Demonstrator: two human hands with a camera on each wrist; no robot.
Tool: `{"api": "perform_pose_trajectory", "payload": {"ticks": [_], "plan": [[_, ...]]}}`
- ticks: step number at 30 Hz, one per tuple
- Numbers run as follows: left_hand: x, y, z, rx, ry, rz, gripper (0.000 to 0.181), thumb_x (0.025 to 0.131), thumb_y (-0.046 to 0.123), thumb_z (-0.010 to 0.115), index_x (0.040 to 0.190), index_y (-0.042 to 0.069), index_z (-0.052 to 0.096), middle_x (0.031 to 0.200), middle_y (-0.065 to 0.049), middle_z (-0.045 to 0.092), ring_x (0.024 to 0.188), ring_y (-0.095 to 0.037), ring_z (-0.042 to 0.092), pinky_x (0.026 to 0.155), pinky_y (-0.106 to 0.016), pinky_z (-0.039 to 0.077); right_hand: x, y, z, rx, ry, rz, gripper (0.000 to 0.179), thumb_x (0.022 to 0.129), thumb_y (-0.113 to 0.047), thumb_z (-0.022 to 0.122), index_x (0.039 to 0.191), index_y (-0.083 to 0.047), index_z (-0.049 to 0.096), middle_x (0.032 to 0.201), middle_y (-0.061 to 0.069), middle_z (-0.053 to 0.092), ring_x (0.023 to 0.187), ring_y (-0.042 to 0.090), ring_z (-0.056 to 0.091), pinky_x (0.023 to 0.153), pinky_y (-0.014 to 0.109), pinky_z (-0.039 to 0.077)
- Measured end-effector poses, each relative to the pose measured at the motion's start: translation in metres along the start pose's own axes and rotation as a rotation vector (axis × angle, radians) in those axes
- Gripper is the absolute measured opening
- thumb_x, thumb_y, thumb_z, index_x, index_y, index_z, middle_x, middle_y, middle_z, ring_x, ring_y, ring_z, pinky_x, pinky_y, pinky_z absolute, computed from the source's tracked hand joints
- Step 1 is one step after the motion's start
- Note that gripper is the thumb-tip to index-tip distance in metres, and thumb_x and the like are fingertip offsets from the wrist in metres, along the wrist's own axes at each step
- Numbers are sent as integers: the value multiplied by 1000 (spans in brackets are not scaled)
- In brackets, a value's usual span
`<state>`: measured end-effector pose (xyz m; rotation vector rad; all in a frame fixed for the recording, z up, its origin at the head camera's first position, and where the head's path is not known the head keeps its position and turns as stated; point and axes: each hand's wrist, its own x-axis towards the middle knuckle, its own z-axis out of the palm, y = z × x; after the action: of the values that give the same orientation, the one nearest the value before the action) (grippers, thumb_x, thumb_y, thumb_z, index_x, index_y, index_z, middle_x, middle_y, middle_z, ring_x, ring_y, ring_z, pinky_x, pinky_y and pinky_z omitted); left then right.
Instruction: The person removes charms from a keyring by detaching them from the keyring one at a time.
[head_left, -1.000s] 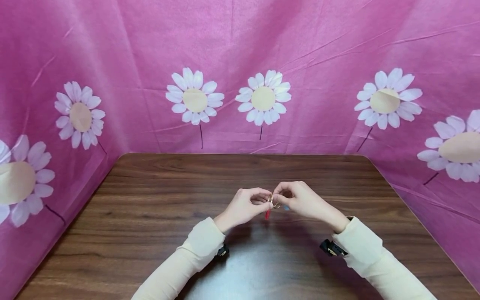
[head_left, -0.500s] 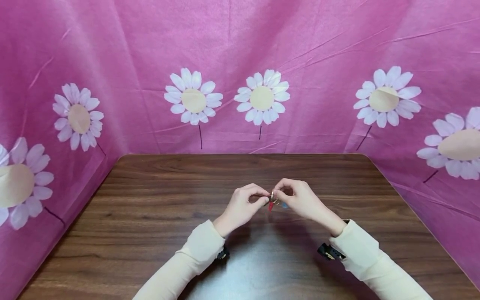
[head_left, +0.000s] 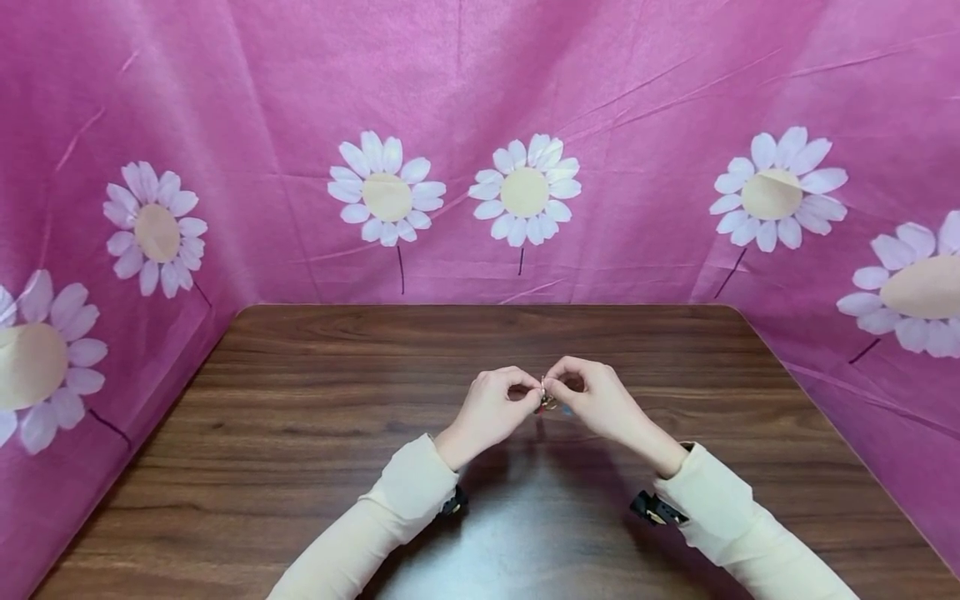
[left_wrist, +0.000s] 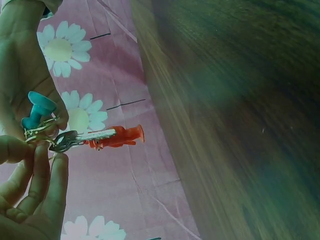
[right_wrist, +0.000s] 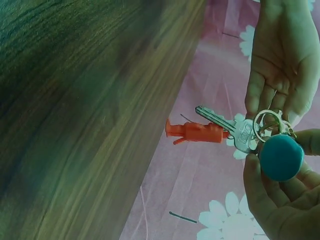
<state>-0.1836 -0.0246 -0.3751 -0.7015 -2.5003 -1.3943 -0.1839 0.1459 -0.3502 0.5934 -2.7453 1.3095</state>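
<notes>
Over the table, my two hands meet at a small metal key ring (right_wrist: pixel 265 125). My left hand (head_left: pixel 491 412) pinches it with thumb and fingertips from the left. From the other side, my right hand (head_left: pixel 600 400) pinches it between thumb and forefinger. A silver key (right_wrist: pixel 245 135) hangs from the ring, beside a red figure-shaped charm (left_wrist: pixel 117 137). A teal knob-shaped charm (left_wrist: pixel 37 110) with a round flat end is also on the ring, close to the right hand's fingers. In the head view the fingertips hide most of the ring.
The brown wood-grain table (head_left: pixel 337 358) lies beneath both hands. Pink cloth (head_left: pixel 637 83) printed with white daisies stands along its back and sides. Black wrist devices (head_left: pixel 658 508) sit under the cream sleeve cuffs (head_left: pixel 708 492).
My left fingertips have shifted up and closer to the right ones at the ring. The red charm, hanging long before, now shows only as a small bit below the fingers in the head view.
</notes>
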Motion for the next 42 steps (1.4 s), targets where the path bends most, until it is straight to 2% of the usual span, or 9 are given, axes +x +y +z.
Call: {"api": "perform_pose_trajectory", "payload": {"ticks": [6,10,14,19,24,28,32,39,42], "plan": [[1,2,0,33,7,-26,12,78,11,59,78,13,70,70,3,69,62,-2,61,61,-17,47,0,0,2,0,10,10,6,87,-14,60,84,-12,65,70,3,65,57,11,54,49,23,45],[0,3,0,24,31,-36,11,74,12,59,73,15,69,62,6,68,55,2,56,56,-14,43,-1,1,2,-2,21,2,6,87,-14,60,84,-12,65,70,4,65,57,9,53,50,22,44],[0,2,1,19,62,-48,9,72,11,61,70,15,68,62,6,67,53,1,54,54,-13,42,-2,0,2,24,22,8,6,87,-14,60,85,-11,65,71,3,65,56,6,51,51,22,43],[-2,4,3,3,70,-86,7,72,13,61,69,17,66,56,7,65,46,5,48,49,-14,38,-4,1,2,70,13,15,7,88,-16,60,86,-10,65,71,3,64,55,5,50,51,21,42],[-3,4,5,24,100,-81,6,73,13,62,69,16,66,58,7,65,45,6,41,46,-14,37,-6,3,5,62,8,-22,8,88,-17,60,86,-12,65,75,1,65,58,6,51,51,21,43],[-3,3,5,28,100,-78,6,72,12,62,69,16,66,58,6,65,46,5,44,47,-14,38,-7,5,6,1,10,-107,6,88,-15,60,83,-15,65,75,-4,65,60,6,51,52,20,43],[-2,3,3,14,69,-75,6,74,12,61,72,14,66,63,4,68,54,1,56,54,-14,43,-6,6,6,-10,-5,-164,7,88,-13,60,84,-16,64,74,-3,66,61,6,55,53,22,45],[-1,0,-3,-26,48,5,10,83,9,59,84,8,68,81,-1,69,74,-8,64,66,-15,50,-3,11,-1,111,-75,-64,7,89,-14,59,88,-8,63,80,5,66,64,10,60,55,26,49],[-1,-2,-4,-97,19,30,13,85,4,58,94,5,67,90,-7,69,83,-13,65,72,-17,51,-2,12,-4,193,-147,-44,9,89,-13,58,89,-5,62,81,9,65,66,12,61,56,28,51]]}}
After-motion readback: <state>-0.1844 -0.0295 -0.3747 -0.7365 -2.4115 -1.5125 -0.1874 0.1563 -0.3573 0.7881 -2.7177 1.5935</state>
